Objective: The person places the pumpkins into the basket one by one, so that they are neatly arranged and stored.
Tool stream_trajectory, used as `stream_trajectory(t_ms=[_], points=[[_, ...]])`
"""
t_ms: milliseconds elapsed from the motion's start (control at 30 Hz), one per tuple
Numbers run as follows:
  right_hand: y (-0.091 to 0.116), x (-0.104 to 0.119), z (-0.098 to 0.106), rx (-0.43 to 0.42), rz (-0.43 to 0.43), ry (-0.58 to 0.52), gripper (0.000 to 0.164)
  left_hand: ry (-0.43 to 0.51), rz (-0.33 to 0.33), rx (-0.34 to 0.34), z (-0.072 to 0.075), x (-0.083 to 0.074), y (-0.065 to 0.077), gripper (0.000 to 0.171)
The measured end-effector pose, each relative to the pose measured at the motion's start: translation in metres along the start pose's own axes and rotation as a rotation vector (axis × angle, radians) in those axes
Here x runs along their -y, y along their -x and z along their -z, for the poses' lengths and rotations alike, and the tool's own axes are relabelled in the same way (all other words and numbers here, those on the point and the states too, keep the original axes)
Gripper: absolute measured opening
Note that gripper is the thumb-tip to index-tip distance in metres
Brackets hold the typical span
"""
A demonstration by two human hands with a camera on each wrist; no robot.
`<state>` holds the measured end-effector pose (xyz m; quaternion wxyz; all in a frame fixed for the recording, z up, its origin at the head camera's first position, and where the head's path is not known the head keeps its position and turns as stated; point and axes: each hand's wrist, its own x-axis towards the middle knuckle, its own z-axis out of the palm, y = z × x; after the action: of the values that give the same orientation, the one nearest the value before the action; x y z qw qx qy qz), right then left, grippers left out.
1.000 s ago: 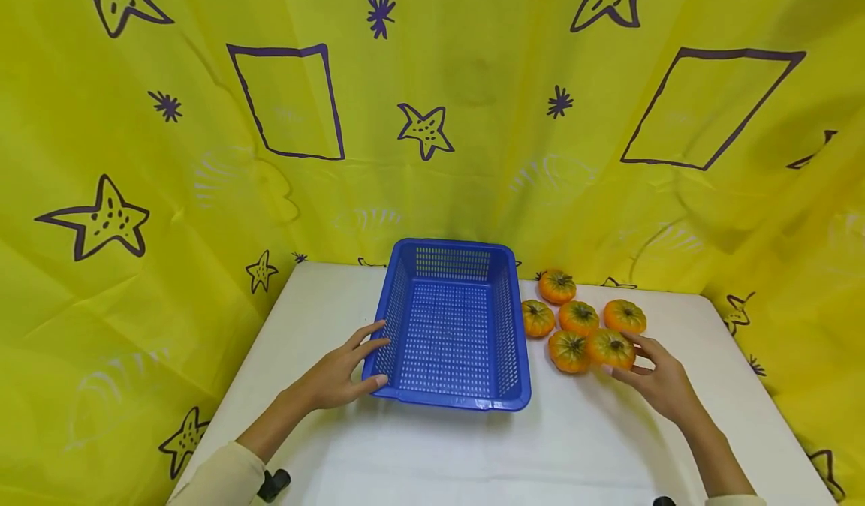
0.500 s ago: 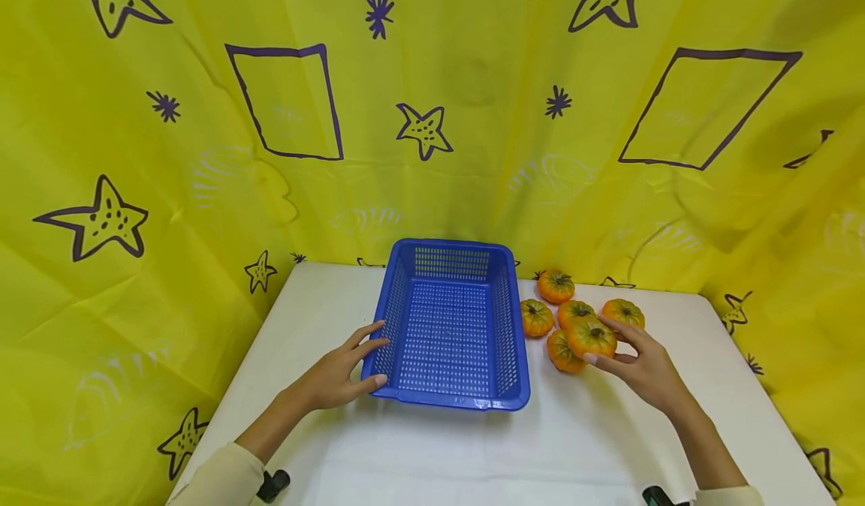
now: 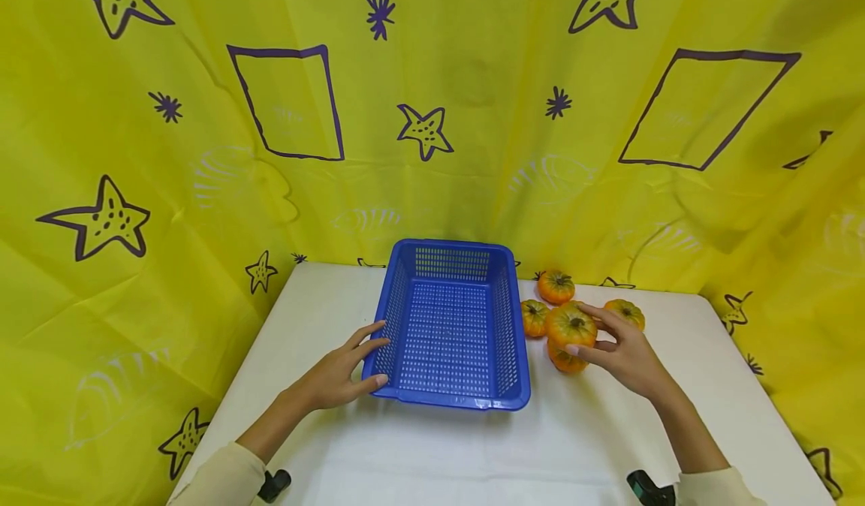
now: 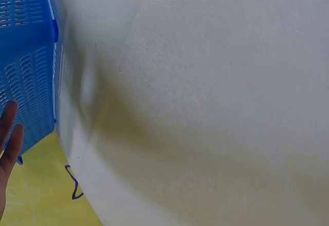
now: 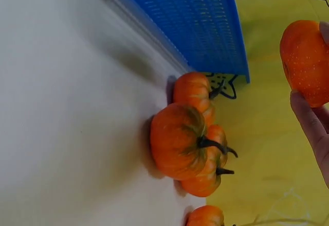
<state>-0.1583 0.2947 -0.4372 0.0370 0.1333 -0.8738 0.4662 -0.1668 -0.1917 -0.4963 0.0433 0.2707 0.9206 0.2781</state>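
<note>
My right hand [image 3: 628,352] pinches a small orange pumpkin [image 3: 571,326] between thumb and fingers. In the right wrist view the held pumpkin [image 5: 306,64] is up off the table, apart from the group. Beneath it in the head view is another pumpkin [image 3: 566,359], partly covered. My left hand [image 3: 331,374] rests with spread, fairly straight fingers at the left rim of a blue plastic basket [image 3: 459,401]. The basket has slotted walls and nothing inside. Fingers [image 4: 13,149] of the left hand show beside the basket's side [image 4: 31,61] in the left wrist view.
More pumpkins stand right of the basket: one at the back [image 3: 556,286], one by the basket wall [image 3: 534,318], one farther right [image 3: 625,312]. A white-covered table [image 3: 432,453] carries everything. Yellow patterned curtain [image 3: 473,191] closes off the back and sides.
My right hand has carried its pumpkin leftward and a little back, toward the basket, over the other pumpkins. My left hand and the basket have stayed put.
</note>
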Motion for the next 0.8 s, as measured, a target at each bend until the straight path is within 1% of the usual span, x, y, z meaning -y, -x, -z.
stream_trajectory(t_ms=[267, 533, 633, 800], points=[[-0.015, 0.010, -0.009, 0.023, 0.002, 0.007, 0.072, -0.004, -0.003, -0.007, 0.000, 0.001, 0.001, 0.066], [-0.038, 0.022, -0.018, 0.055, 0.015, -0.016, 0.071, -0.001, 0.002, -0.007, 0.000, 0.001, 0.001, 0.066], [-0.045, 0.025, -0.022, 0.076, 0.010, -0.040, 0.071, 0.005, 0.004, -0.006, 0.001, 0.000, 0.001, 0.066], [-0.054, 0.030, -0.026, 0.113, -0.011, -0.016, 0.071, 0.010, 0.009, -0.004, 0.001, -0.001, 0.000, 0.066]])
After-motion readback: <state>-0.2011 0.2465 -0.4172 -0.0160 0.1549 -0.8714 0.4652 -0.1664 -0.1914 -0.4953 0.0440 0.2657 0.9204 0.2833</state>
